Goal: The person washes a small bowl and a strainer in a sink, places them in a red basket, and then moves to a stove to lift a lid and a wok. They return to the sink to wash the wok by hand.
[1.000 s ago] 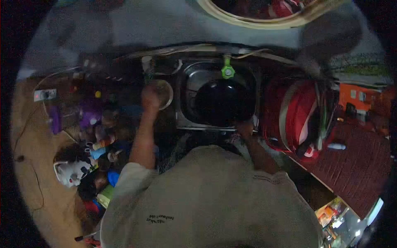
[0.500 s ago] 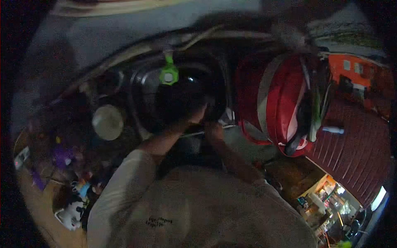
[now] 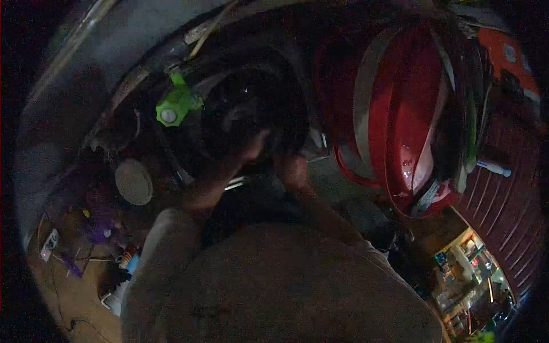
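A dark round pan [image 3: 240,106] is tilted up in front of me over a dark sink basin [image 3: 182,166]. My left hand [image 3: 251,148] is at its near inner side, fingers bent together; whatever they hold is lost in the dark. My right hand [image 3: 293,171] is closed at the pan's near right edge. A green tap [image 3: 177,106] with a pale round centre stands at the pan's left. Low light and motion blur hide the fingertips of both hands.
Large red tubs [image 3: 403,126] stand on edge to the right. A pale round disc [image 3: 134,182] lies left of the basin. A purple object [image 3: 103,226] and a power strip [image 3: 50,244] are at lower left. A bluish bottle [image 3: 493,167] is at far right.
My view has tilted, so the tap appears further left and the tubs larger. The pan's round outline now shows more clearly, beside the tap. Both hands stay close together at its near side.
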### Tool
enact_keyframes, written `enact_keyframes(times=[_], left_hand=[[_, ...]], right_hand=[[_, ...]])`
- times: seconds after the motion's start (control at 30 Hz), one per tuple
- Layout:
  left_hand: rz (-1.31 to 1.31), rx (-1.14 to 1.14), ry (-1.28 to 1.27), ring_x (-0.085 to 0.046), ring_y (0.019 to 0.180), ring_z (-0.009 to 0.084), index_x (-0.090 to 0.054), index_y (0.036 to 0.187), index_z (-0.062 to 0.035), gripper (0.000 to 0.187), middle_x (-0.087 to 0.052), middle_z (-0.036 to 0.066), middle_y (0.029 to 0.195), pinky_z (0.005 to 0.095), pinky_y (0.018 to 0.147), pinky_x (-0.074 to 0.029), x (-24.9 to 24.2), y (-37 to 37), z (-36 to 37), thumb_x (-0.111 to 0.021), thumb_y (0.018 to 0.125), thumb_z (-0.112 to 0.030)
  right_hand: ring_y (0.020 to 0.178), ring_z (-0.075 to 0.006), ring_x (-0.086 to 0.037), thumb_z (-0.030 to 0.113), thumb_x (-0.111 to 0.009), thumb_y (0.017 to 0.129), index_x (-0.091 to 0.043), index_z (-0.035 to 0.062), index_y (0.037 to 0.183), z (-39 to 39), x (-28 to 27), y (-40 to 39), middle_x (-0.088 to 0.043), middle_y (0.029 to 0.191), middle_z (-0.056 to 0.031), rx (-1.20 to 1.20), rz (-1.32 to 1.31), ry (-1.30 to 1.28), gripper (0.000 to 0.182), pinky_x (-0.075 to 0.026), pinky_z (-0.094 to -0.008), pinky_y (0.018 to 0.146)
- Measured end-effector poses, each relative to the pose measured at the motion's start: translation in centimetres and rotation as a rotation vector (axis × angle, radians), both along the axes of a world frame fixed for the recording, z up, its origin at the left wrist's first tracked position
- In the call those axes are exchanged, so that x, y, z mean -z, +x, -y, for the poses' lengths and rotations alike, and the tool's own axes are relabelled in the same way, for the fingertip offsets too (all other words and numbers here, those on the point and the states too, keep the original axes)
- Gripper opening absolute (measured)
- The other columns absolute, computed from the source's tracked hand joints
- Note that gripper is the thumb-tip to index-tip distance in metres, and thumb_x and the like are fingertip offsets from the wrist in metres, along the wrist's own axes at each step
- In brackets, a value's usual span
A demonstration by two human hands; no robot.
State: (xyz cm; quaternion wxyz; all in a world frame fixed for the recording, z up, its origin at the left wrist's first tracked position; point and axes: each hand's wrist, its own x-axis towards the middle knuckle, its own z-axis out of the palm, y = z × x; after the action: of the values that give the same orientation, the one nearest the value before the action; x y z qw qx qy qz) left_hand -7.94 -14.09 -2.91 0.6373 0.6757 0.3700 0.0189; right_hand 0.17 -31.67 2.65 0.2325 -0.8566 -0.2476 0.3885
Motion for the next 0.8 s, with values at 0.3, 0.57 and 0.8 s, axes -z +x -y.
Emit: enact_keyframes(times=[0.3, 0.57, 0.8], left_hand=[[0.110, -0.010, 0.029, -0.061, 0.099, 0.0266, -0.061, 0.116, -0.0011, 0.031, -0.063, 0.015, 0.113, 0.0397, 0.089, -0.047, -2.0, 4.1, 0.3, -0.048, 0.098, -0.024], [-0.035, -0.208, 0.093, -0.060, 0.100, 0.0247, -0.060, 0.118, -0.0008, 0.033, -0.062, 0.013, 0.115, 0.0384, 0.090, -0.047, 2.6, 2.9, -4.2, -0.047, 0.100, -0.025], [0.083, -0.192, -0.246, -0.059, 0.101, 0.0231, -0.059, 0.120, -0.0005, 0.034, -0.061, 0.012, 0.117, 0.0373, 0.092, -0.046, -5.6, 3.8, 2.3, -0.045, 0.101, -0.025]], right_hand=[[0.053, -0.0266, -0.061, 0.032, -0.062, 0.089, -0.066, 0.0009, 0.071, -0.6, -1.4, 0.1, -0.063, 0.062, -0.0143, -0.190, 0.255, -0.003, 0.036, -0.050, -0.0418, 0.052], [0.058, -0.0290, -0.065, 0.042, -0.057, 0.090, -0.068, 0.0023, 0.078, -0.6, -1.0, 1.0, -0.065, 0.068, -0.0173, -0.118, -0.017, -0.087, 0.043, -0.051, -0.0440, 0.055], [0.061, -0.0276, -0.064, 0.040, -0.054, 0.093, -0.068, 0.0017, 0.085, 1.2, 0.1, 0.5, -0.066, 0.075, -0.0187, -0.289, 0.080, 0.014, 0.041, -0.051, -0.0433, 0.057]])
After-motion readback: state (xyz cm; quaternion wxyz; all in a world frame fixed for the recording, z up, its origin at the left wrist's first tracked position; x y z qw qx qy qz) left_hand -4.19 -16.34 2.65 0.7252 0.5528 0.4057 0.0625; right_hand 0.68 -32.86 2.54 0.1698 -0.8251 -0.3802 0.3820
